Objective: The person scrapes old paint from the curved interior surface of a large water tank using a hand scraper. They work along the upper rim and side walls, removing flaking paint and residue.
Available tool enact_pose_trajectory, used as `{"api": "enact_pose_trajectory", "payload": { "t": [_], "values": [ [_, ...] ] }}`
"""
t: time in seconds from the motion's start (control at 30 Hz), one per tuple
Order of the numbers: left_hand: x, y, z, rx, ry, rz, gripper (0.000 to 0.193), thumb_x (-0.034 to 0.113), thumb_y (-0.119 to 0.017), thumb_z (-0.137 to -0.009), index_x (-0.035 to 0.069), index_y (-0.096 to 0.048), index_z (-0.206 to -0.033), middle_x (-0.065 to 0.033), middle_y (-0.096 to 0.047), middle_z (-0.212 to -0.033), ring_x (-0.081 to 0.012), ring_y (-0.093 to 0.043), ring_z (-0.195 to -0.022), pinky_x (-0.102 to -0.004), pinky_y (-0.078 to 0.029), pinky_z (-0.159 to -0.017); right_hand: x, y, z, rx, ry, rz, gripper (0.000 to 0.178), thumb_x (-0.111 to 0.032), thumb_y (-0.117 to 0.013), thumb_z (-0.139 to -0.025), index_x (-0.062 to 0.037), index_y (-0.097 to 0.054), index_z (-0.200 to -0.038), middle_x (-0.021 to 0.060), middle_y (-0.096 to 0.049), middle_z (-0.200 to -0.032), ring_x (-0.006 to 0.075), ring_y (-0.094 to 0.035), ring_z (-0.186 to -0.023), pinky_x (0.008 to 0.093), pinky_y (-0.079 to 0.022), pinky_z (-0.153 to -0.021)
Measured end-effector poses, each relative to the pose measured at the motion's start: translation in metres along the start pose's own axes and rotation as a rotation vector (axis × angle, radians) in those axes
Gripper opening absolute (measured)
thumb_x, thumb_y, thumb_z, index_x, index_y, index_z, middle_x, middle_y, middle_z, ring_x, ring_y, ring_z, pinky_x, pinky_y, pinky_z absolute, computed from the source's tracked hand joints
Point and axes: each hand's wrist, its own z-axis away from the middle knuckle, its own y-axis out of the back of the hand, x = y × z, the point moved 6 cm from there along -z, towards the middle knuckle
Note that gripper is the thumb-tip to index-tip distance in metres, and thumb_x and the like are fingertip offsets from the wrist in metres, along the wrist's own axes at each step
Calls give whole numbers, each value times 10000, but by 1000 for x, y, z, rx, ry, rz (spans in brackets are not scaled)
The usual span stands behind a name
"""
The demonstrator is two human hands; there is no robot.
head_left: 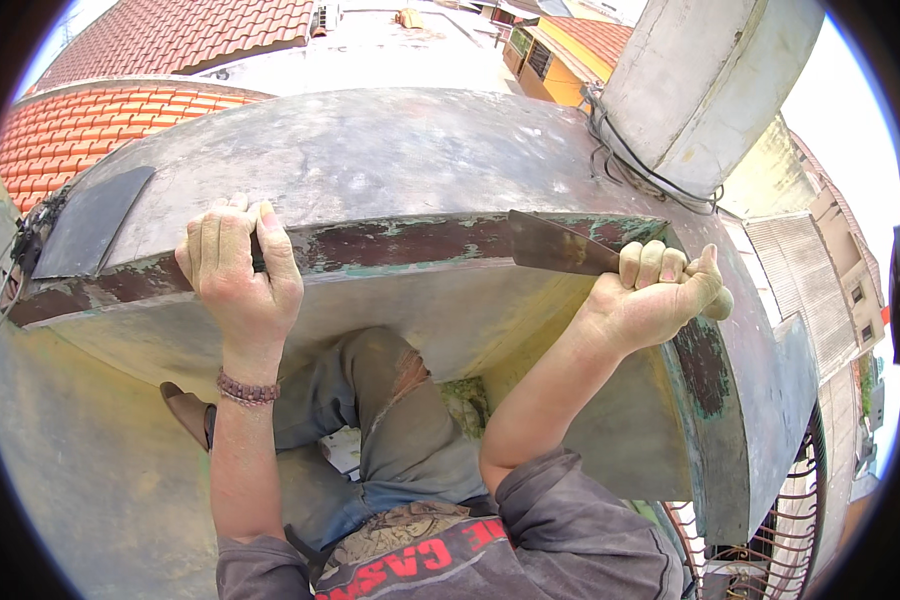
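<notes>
My right hand [655, 290], dusty with pale powder, is closed around the handle of a paint scraper [562, 246]. Its wide, brownish metal blade points left and lies along the inner edge of the parapet [410, 140]. Dark maroon and green paint [400, 243] shows in worn, flaking patches along that edge. My left hand [238, 258], equally dusty, rests farther left with its fingers curled over the parapet edge; the fingertips are partly hidden. A beaded bracelet [248, 388] circles the left wrist.
A flat dark panel [95, 222] lies on the parapet at the left. Black cables [635, 165] wrap the foot of a concrete post [705, 90] at the back right. Tiled roofs [170, 40] stand beyond. Curved metal bars [795, 500] are at the lower right.
</notes>
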Motion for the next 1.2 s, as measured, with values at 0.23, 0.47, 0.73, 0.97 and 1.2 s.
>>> {"api": "enact_pose_trajectory", "payload": {
  "t": [0.23, 0.47, 0.73, 0.97, 1.2],
  "values": [
    [0, 0, 1, -2, -8, 12, 100, 110, -575, -891, 21, -617, -874, -120, -651, -933, -273, -589, -898, -363, -389, -833, -8, -9, 10, 80, 52, 72, 352, -157, -514, -942, -256, -212, -790, -47, -211, -566, 59, -185, -415, 233, -152, -351],
    [-1, -2, 1, -6, 3, 8, 103, 122, -584, -893, 28, -620, -872, -111, -654, -930, -264, -588, -899, -361, -390, -843, -9, -13, 10, 122, 99, 101, 335, -207, -504, -946, -174, -234, -750, -63, -227, -538, 52, -171, -406, 248, -157, -369],
    [2, -2, -1, 1, 27, 0, 92, 119, -589, -888, 37, -623, -863, -101, -655, -924, -255, -585, -879, -356, -388, -833, 1, -17, 18, -44, 14, 61, 308, -213, -508, -952, -209, -243, -796, -55, -234, -543, 54, -186, -394, 248, -148, -355],
    [-2, -3, 3, 5, 59, -2, 90, 123, -596, -886, 41, -619, -855, -95, -650, -905, -245, -586, -875, -350, -387, -820, -1, -22, 17, -138, -6, 18, 357, -213, -514, -950, -195, -241, -721, -60, -231, -523, 61, -181, -385, 242, -136, -346],
    [-1, -2, 1, 77, -11, 37, 78, 121, -605, -878, 60, -606, -828, -69, -613, -848, -237, -562, -824, -344, -374, -777, -6, -25, 7, -172, 63, 75, 371, -226, -501, -942, -179, -260, -663, -64, -201, -508, 62, -152, -388, 253, -126, -352]
  ]
}}
